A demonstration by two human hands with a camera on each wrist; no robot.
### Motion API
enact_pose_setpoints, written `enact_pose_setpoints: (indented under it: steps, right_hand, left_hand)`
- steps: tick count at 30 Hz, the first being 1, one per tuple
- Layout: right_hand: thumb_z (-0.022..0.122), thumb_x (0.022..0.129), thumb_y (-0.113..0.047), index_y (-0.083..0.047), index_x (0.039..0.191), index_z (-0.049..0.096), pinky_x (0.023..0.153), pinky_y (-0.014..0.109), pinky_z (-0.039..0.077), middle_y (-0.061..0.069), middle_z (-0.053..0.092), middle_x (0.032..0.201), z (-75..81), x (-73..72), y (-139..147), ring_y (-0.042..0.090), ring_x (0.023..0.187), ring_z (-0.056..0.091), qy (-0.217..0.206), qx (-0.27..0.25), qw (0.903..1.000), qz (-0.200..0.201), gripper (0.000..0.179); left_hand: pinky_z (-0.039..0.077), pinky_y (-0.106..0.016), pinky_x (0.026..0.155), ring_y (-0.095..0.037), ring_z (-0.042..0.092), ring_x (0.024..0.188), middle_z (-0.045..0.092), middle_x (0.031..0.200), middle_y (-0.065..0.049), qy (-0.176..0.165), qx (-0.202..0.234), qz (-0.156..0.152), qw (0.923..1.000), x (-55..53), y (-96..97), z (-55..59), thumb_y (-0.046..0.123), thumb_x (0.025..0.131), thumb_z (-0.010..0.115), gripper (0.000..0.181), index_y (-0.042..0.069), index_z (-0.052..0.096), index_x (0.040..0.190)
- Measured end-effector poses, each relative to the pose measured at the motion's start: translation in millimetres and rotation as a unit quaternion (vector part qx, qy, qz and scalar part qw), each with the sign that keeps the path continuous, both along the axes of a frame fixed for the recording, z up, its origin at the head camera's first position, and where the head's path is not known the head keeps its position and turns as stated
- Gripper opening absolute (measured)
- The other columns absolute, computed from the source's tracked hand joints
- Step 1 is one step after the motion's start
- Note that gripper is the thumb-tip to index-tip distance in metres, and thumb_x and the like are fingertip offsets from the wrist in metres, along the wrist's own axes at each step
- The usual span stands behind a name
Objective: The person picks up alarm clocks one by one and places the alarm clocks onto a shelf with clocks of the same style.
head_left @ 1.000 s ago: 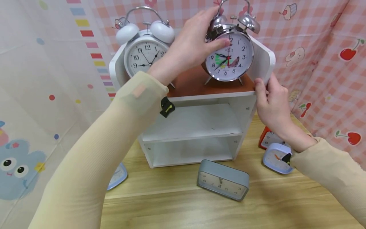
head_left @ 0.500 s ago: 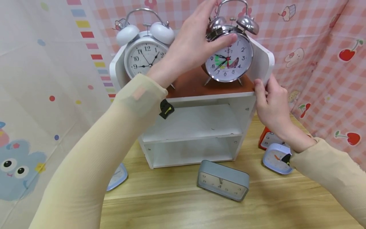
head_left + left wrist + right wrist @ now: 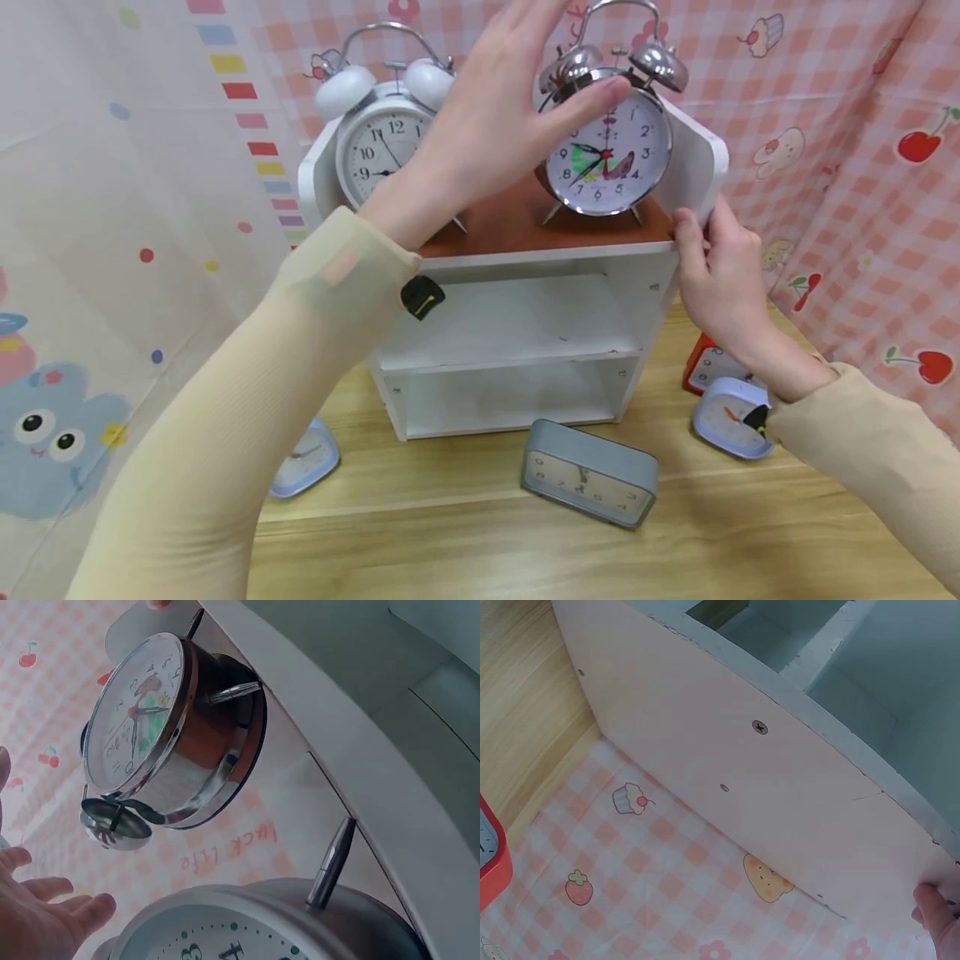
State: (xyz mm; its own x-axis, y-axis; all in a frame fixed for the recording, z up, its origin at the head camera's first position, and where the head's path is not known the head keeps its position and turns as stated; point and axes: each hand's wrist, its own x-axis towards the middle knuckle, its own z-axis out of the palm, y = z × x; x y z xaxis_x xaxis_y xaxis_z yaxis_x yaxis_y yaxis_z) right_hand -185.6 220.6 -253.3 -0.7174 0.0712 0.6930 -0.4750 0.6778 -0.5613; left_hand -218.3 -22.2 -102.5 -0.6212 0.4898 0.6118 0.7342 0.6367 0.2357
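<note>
A silver twin-bell alarm clock (image 3: 609, 162) stands on the brown top of a white shelf unit (image 3: 510, 357). My left hand (image 3: 487, 117) is raised in front of it with fingers spread. In the left wrist view, that hand (image 3: 45, 915) is apart from the silver clock (image 3: 135, 724). A white twin-bell alarm clock (image 3: 375, 150) stands at the left of the top, partly hidden by the left hand. My right hand (image 3: 723, 287) grips the unit's right side panel at its front edge; fingers of the right hand (image 3: 939, 915) touch the panel (image 3: 705, 742) in the right wrist view.
A grey-blue rectangular clock (image 3: 588, 467) sits on the wooden table (image 3: 420, 542) in front of the unit. A blue clock (image 3: 731, 417) and a red clock (image 3: 701, 367) lie at the right. Another blue clock (image 3: 307, 458) is at the left. Patterned cloth (image 3: 795, 92) hangs behind.
My left hand has come off the silver clock, its fingers lifting and spreading out. The right hand keeps its grip on the side panel. The head view has shifted slightly.
</note>
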Motion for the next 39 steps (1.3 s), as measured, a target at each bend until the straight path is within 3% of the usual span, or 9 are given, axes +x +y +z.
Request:
enact_pose_setpoints:
  steps: [6,11,16,20,22,27,30,32,39]
  right_hand:
    - [0.045,0.113,-0.031,0.01,0.128,0.059,0.11,0.028,0.056,0.027,0.071,0.11,0.2,-0.5,2,0.032,0.108,0.069,0.004,0.007,0.9999,-0.009,0.047]
    - [0.046,0.113,-0.03,0.01,0.127,0.059,0.085,0.002,0.04,0.026,0.069,0.109,0.1,-0.3,3,0.024,0.099,0.062,0.002,0.016,0.9999,-0.005,0.044]
    - [0.051,0.111,-0.027,0.002,0.144,0.054,0.116,0.031,0.053,0.024,0.066,0.14,4.1,1.3,6,0.036,0.124,0.065,-0.017,0.013,0.9995,0.023,0.044]
    - [0.056,0.109,-0.028,-0.015,0.159,0.042,0.113,0.066,0.042,0.016,0.053,0.159,6.7,3.0,8,0.042,0.143,0.053,-0.048,-0.004,0.9972,0.058,0.054]
    - [0.058,0.108,-0.029,-0.021,0.161,0.038,0.119,0.069,0.036,0.013,0.049,0.162,7.3,4.6,8,0.042,0.147,0.049,-0.053,-0.011,0.9963,0.066,0.058]
    - [0.062,0.106,-0.03,-0.031,0.163,0.033,0.127,0.07,0.025,0.008,0.044,0.165,8.0,10.3,9,0.038,0.152,0.043,-0.035,-0.009,0.9967,0.073,0.064]
    - [0.062,0.106,-0.031,-0.035,0.165,0.03,0.128,0.072,0.024,0.003,0.041,0.168,6.4,14.0,11,0.035,0.155,0.04,-0.026,-0.006,0.997,0.073,0.067]
    - [0.062,0.105,-0.031,-0.037,0.166,0.025,0.128,0.072,0.024,-0.001,0.037,0.171,4.5,16.9,12,0.033,0.157,0.037,-0.027,0.0,0.9972,0.069,0.071]
    - [0.063,0.105,-0.029,-0.029,0.169,0.016,0.135,0.034,0.026,-0.008,0.018,0.178,-4.6,30.1,13,0.019,0.164,0.024,-0.012,0.042,0.9975,0.055,0.079]
  left_hand:
    - [0.012,-0.013,0.13,-0.01,0.024,0.163,0.029,0.176,0.003,0.03,0.01,-0.015,0.9994,2.8,-9.0,-2.4,0.052,0.102,0.063,0.081,0.018,0.029,0.167]
    - [0.011,-0.012,0.129,-0.007,0.024,0.163,0.029,0.176,0.004,0.037,0.015,-0.008,0.9992,7.6,-17.8,-2.9,0.054,0.102,0.063,0.081,0.019,0.029,0.167]
    - [0.011,-0.011,0.129,-0.006,0.023,0.163,0.029,0.176,0.005,0.033,0.029,-0.004,0.999,16.1,-27.9,-2.5,0.052,0.101,0.064,0.081,0.02,0.03,0.167]
    - [0.01,-0.012,0.13,-0.009,0.025,0.163,0.032,0.174,0.001,0.068,0.037,-0.012,0.9969,19.3,-36.7,-5.5,0.051,0.101,0.065,0.08,0.016,0.034,0.166]
    - [0.011,-0.015,0.132,-0.008,0.026,0.162,0.035,0.173,0.002,0.11,0.041,-0.026,0.9928,7.6,-41.3,-9.8,0.055,0.101,0.064,0.079,0.017,0.036,0.165]
    - [0.012,-0.021,0.134,0.004,0.022,0.159,0.031,0.171,0.023,0.187,0.066,-0.063,0.9781,-74.6,-56.3,-23.0,0.069,0.088,0.072,0.09,0.039,0.033,0.164]
    - [0.015,-0.023,0.133,0.005,0.021,0.158,0.026,0.17,0.03,0.193,0.072,-0.05,0.9773,-98.9,-73.1,-30.9,0.071,0.083,0.076,0.097,0.046,0.028,0.163]
    - [0.02,-0.023,0.132,0.005,0.023,0.156,0.028,0.169,0.029,0.195,0.073,-0.038,0.9773,-84.7,-84.0,-33.6,0.069,0.085,0.075,0.093,0.046,0.029,0.163]
    - [0.033,-0.022,0.125,-0.014,0.041,0.149,0.049,0.163,-0.008,0.166,0.085,-0.027,0.9821,34.5,-100.0,-24.0,0.045,0.102,0.066,0.07,0.009,0.046,0.158]
